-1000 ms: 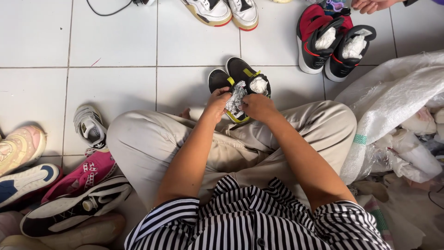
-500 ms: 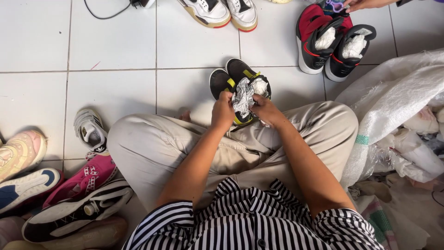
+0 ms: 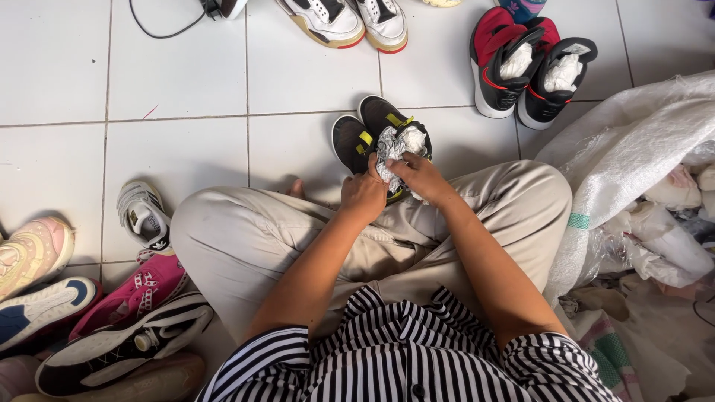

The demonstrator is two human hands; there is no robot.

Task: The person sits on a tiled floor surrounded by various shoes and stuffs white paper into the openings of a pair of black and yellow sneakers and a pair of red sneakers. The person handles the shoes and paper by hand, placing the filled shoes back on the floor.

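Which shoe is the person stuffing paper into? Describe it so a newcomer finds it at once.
Start at the person's crossed legs in beige trousers; just beyond them both hands meet on the white tile floor. The left hand and right hand press crumpled paper into a black shoe. Only this pair has yellow tabs.

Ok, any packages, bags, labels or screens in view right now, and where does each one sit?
White woven sack: right of the person's knee, large, crumpled, with a green band near its edge.
Crumpled paper and plastic wrap: piled by the sack's mouth, far right, whitish.
Paper wad: grey-white, at the black and yellow shoe, under the right hand and left hand.
No screens or signs visible.
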